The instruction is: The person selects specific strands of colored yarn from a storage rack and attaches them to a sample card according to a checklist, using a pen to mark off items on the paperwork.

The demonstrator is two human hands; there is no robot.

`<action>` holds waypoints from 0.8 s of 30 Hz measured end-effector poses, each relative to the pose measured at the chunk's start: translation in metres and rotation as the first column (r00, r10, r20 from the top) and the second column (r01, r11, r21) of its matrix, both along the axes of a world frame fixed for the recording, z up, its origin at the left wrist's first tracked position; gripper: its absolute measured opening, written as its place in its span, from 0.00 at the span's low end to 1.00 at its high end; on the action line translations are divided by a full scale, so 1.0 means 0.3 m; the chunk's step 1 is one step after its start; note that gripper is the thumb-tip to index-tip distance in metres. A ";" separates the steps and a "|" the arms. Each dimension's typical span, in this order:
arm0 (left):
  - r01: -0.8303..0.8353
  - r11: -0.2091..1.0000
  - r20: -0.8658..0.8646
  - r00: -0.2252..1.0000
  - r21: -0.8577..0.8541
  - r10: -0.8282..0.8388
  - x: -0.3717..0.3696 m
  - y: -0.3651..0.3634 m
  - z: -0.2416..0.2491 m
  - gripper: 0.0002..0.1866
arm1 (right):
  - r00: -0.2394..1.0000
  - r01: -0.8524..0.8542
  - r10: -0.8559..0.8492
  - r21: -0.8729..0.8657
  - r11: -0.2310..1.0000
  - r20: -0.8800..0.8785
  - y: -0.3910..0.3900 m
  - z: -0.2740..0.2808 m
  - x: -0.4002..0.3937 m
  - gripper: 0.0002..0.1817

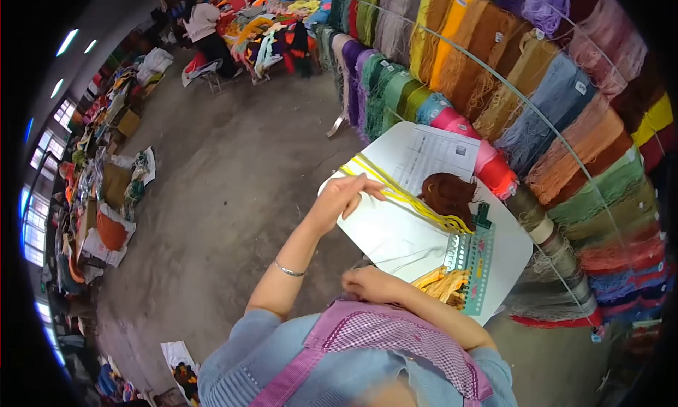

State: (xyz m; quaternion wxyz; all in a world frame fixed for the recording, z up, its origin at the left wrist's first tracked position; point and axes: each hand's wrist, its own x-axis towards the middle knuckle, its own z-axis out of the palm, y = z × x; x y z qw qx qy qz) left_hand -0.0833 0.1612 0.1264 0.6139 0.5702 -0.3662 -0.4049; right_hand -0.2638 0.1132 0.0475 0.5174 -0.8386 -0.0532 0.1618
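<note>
My left hand [345, 197] reaches over the left edge of a white board [385, 239], fingers stretched and apart, its fingertips at a bundle of yellow yarn [402, 194]. My right hand [371, 285] is closed low at the near edge of the board, close to my apron [395, 333]; what it holds, if anything, is hidden. Thin grey strands lie on the board beside that hand. A brown yarn hank [450, 197] lies behind the yellow strands. A green punched card [482, 266] carries a black clip [482, 214] and cream-gold yarn [443, 285].
A printed sheet [434, 156] lies on the board's far part. Racks of coloured yarn hanks [487, 68] stand close on the right. Piles of yarn [113, 181] line the left wall. Farther back, a person [203, 29] stands by a heaped table [265, 36].
</note>
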 end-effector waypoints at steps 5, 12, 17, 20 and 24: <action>0.367 0.930 -0.514 0.801 0.015 -0.308 -0.122 0.084 0.001 0.35 | 0.966 0.257 -0.212 0.617 0.744 -0.148 -0.141 0.252 0.030 0.03; 0.510 0.856 -0.139 0.856 0.081 -0.497 -0.222 0.054 -0.095 0.19 | 0.797 0.584 -0.545 0.561 0.587 -0.261 -0.297 0.408 -0.125 0.04; -0.088 0.973 0.495 0.869 0.212 -0.029 -0.163 0.021 -0.154 0.16 | 0.755 0.626 -0.625 0.502 0.597 -0.199 -0.365 0.358 -0.247 0.04; -0.300 0.932 0.602 0.789 0.206 0.121 -0.052 -0.007 -0.219 0.18 | 0.647 0.739 -0.759 0.303 0.601 -0.075 -0.413 0.355 -0.333 0.05; -0.282 0.942 0.372 0.907 0.183 0.199 0.049 0.014 -0.140 0.27 | 0.542 0.838 -0.838 0.108 0.534 -0.062 -0.505 0.367 -0.514 0.05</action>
